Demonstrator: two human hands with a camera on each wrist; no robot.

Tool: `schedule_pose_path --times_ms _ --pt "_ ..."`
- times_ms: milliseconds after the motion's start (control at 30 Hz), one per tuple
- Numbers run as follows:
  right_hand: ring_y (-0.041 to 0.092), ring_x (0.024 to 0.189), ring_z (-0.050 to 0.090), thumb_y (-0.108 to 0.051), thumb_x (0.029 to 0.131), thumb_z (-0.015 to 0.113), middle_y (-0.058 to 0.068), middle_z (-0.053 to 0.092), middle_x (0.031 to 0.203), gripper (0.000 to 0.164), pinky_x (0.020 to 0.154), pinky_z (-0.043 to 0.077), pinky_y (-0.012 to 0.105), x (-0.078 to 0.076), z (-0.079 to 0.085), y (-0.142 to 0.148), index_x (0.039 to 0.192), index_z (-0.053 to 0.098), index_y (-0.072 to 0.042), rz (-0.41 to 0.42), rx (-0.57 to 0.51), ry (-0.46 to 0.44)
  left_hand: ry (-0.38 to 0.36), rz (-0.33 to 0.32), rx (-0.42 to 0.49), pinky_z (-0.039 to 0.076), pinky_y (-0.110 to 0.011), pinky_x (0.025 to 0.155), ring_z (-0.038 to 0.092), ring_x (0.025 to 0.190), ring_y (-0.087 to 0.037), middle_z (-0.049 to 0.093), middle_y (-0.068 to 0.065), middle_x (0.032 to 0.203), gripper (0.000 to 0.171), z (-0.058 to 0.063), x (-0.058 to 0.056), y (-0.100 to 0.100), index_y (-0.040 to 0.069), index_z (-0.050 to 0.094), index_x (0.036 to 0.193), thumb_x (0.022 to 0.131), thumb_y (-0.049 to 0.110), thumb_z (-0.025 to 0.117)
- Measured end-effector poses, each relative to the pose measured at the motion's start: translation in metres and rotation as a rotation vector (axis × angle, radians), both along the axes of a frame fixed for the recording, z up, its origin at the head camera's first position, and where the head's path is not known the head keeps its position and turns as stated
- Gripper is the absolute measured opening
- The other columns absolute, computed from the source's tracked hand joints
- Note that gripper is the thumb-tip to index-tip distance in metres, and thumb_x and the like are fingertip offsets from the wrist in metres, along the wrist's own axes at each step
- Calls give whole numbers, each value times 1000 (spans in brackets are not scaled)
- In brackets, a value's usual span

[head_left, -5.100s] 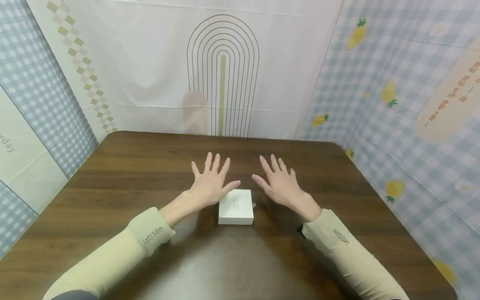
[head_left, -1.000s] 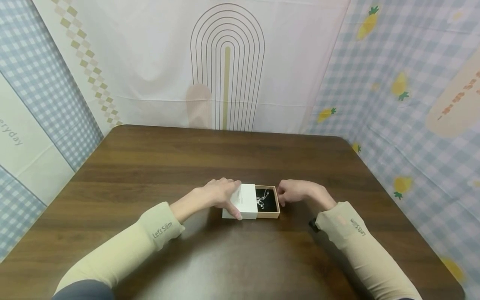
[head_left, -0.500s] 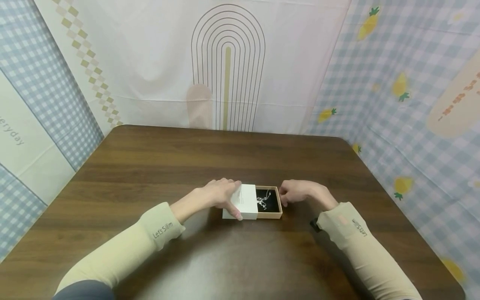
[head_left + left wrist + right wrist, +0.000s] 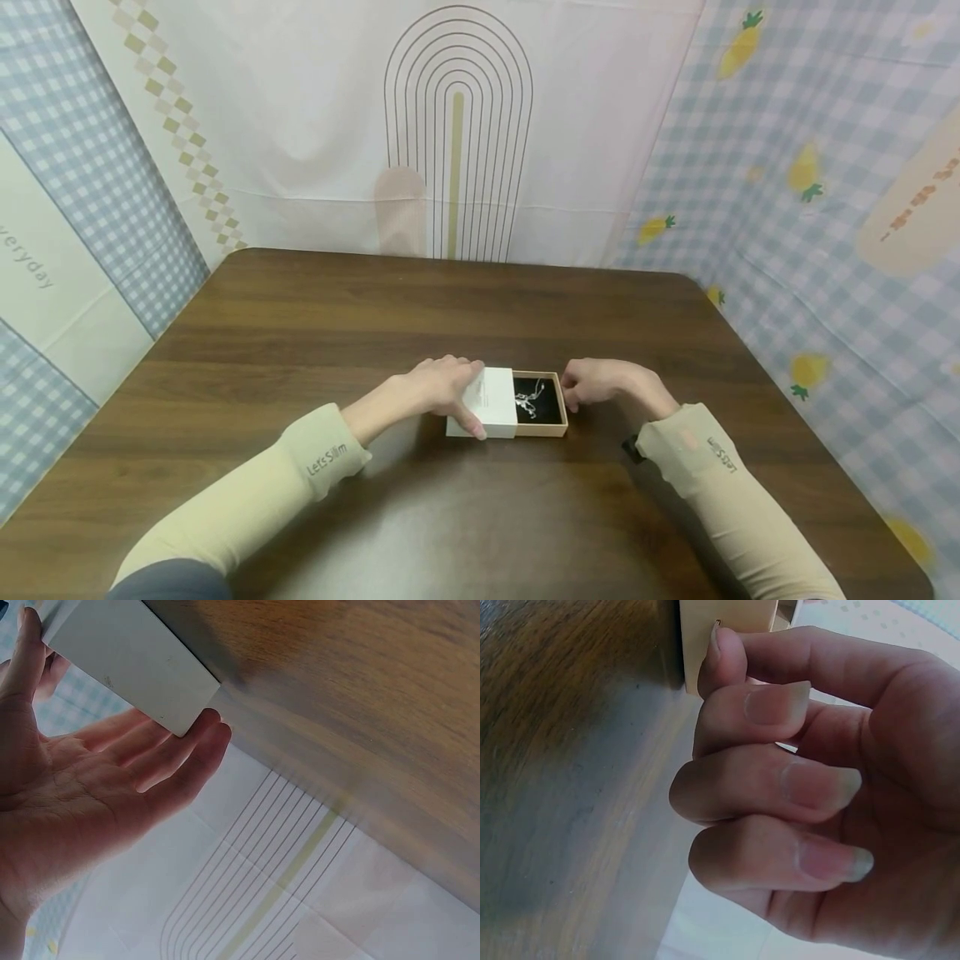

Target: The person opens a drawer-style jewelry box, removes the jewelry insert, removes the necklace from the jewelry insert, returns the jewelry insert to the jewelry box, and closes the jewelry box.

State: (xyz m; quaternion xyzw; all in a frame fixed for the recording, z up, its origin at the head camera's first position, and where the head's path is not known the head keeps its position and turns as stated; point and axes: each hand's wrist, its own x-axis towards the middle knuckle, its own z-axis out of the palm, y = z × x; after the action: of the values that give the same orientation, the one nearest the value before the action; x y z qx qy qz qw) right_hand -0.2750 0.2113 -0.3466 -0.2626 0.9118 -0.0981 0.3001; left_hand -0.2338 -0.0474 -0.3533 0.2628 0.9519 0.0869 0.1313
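A small white drawer-style jewelry box (image 4: 497, 396) lies on the brown table. My left hand (image 4: 438, 387) grips its white sleeve, thumb along the near side and fingers over the far side. In the left wrist view the fingertips sit along the edge of the sleeve (image 4: 135, 664). From the sleeve's right end the tan drawer (image 4: 542, 430) sticks out partway. Inside it a silvery chain (image 4: 528, 404) lies on a black pad. My right hand (image 4: 596, 382) pinches the pull tab at the drawer's end; the tab is mostly hidden by thumb and forefinger, the other fingers curled.
The dark wooden table (image 4: 360, 308) has rounded far corners. Behind it hangs a white cloth (image 4: 300, 108) with an arch print. Blue checked cloths with pineapples (image 4: 810, 371) line the right side. Beige sleeves cover both forearms.
Earlier both hands hovered with spread fingers over the closed box. They then took hold of it, and over the last second the right hand has drawn the drawer slightly further right.
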Motion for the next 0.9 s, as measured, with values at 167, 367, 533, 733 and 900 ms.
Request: schedule_pose_path --times_ms 167,367,533,733,900 --pt "7 52 40 -1 83 49 -6 45 55 21 51 32 20 0 0 1 71 65 -6 -6 1 -15 0 1 -1 49 -36 78 56 93 -19 62 -5 108 80 -1 0 0 10 53 121 62 54 86" --pt "7 52 40 -1 83 49 -6 44 55 20 52 32 20 0 0 2 72 65 -6 -16 3 -31 -17 9 8 49 -38 79 56 95 -20 62 -5 111 84 -1 -1 0 10 52 123 60 55 86" --pt "7 52 39 -1 80 52 -6 44 55 16 52 32 20 -1 0 2 72 65 -6 -22 -2 -27 -24 13 13 49 -39 81 56 97 -21 62 -6 112 87 -1 -2 0 10 52 126 60 54 87" --pt "7 53 39 0 76 54 -6 43 55 14 52 31 21 -1 -1 3 72 65 -6 -24 -9 -29 -24 13 13 49 -39 81 56 98 -21 62 -7 113 88 0 -1 0 10 51 127 59 54 87" --pt "8 54 38 -2 75 56 -6 43 57 11 52 31 21 -2 -2 5 70 65 -7 -32 8 -12 -20 12 9 49 -40 78 57 94 -21 63 -6 108 85 -1 -2 0 10 52 123 59 55 86"
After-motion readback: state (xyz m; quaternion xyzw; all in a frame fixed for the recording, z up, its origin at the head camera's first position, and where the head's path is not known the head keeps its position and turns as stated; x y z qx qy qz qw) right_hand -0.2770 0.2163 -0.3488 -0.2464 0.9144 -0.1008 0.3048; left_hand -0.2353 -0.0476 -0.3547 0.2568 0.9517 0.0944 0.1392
